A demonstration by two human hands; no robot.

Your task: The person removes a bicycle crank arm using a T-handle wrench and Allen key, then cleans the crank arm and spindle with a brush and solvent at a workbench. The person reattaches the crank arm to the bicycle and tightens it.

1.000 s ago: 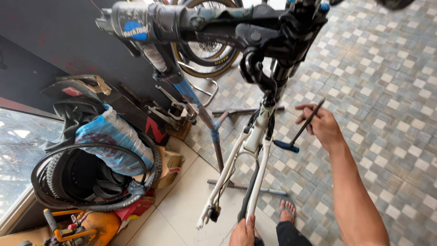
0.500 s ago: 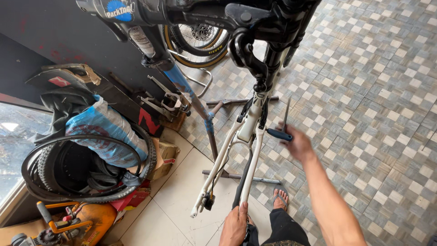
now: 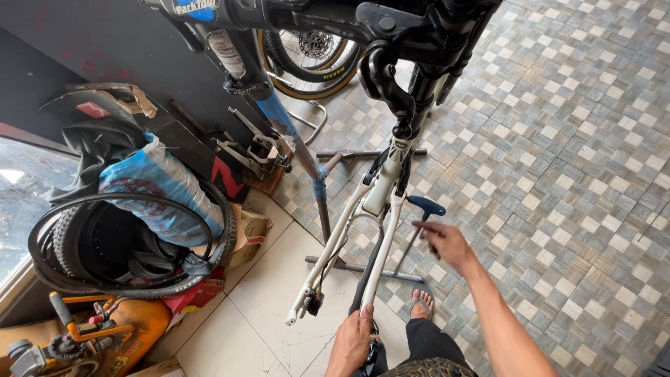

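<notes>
Right hand [image 3: 450, 244] fingers grip blue-handled T-wrench [image 3: 417, 227], shaft slanting lower-left; left hand [image 3: 352, 338] clasps white frame [image 3: 370, 209] at bottom centre.

Frame: white bicycle frame [image 3: 377, 209] clamped in a repair stand [image 3: 317, 181].
Left hand [image 3: 352, 338]: gripping the frame's lower end.
Right hand [image 3: 450, 244]: holding a blue-handled tool [image 3: 419, 223] beside the frame.
Background: tyres [image 3: 132, 251], orange compressor [image 3: 105, 335], checkered floor [image 3: 558, 174].

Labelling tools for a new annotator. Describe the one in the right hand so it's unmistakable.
Start at the white bike frame clamped in the repair stand. Just beside it, the right hand grips a T-handle wrench: thin dark shaft, blue crossbar grip. Nothing else near the frame has that blue T shape.
</notes>
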